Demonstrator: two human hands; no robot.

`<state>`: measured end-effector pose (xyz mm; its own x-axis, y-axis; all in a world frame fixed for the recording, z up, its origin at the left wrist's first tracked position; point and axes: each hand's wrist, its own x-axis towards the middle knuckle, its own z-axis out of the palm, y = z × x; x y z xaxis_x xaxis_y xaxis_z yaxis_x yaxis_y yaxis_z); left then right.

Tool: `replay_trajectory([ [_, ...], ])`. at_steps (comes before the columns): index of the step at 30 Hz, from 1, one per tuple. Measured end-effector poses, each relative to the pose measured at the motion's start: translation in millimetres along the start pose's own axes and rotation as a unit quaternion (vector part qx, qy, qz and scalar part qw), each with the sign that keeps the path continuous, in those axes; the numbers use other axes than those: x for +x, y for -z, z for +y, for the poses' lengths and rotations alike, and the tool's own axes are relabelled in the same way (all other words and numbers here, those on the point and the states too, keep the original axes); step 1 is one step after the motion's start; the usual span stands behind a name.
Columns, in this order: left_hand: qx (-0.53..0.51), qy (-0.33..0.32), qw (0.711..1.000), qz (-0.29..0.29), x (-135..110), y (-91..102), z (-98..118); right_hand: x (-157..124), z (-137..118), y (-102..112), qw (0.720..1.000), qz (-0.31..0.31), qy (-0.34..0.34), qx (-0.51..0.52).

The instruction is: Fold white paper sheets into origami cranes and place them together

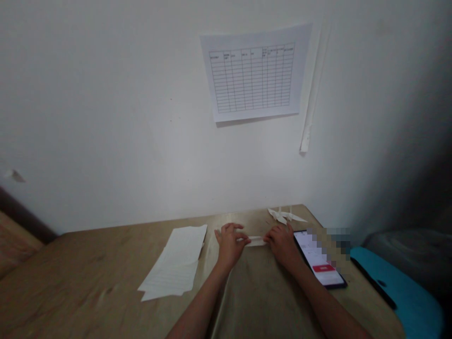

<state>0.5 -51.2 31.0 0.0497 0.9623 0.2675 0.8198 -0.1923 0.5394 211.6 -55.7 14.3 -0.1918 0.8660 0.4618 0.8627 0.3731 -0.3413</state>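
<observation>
Between my two hands a small folded strip of white paper (255,241) lies at the table's surface. My left hand (231,240) pinches its left end with thumb and forefinger, the other fingers bent above. At the right end my right hand (279,241) has its fingertips closed on the paper. To the left rests a stack of white paper sheets (176,261). Folded white paper pieces with pointed ends (286,215), like paper cranes, sit beyond my right hand near the wall.
A lit phone (319,261) lies beside my right forearm. The brown table (99,273) meets a white wall (106,117) bearing a printed chart (254,77). Past the table's right edge is a blue object (395,287), perhaps a stool or chair.
</observation>
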Motion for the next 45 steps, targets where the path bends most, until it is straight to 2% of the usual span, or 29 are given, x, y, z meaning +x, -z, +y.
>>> replay_trajectory([
  [15, -0.001, 0.007, 1.000, -0.008, -2, 1.4, -4, -2, 8, -5, 1.000, -0.005, -0.006, -0.005],
  [23, 0.023, -0.002, 1.000, -0.005, -3, 4.6, -2, -2, 7, -7, 0.998, 0.051, -0.010, 0.020],
  [29, 0.018, -0.048, 0.999, -0.003, -5, -3.9, 1, -4, -10, -12, 0.998, 0.010, 0.037, 0.051],
  [33, 0.016, -0.072, 0.997, 0.000, -6, -9.1, 1, -4, -14, -14, 0.997, -0.007, 0.033, 0.064],
  [45, -0.007, -0.036, 0.999, -0.030, -2, -4.1, -4, -3, -15, -9, 0.999, -0.020, 0.016, 0.045],
])
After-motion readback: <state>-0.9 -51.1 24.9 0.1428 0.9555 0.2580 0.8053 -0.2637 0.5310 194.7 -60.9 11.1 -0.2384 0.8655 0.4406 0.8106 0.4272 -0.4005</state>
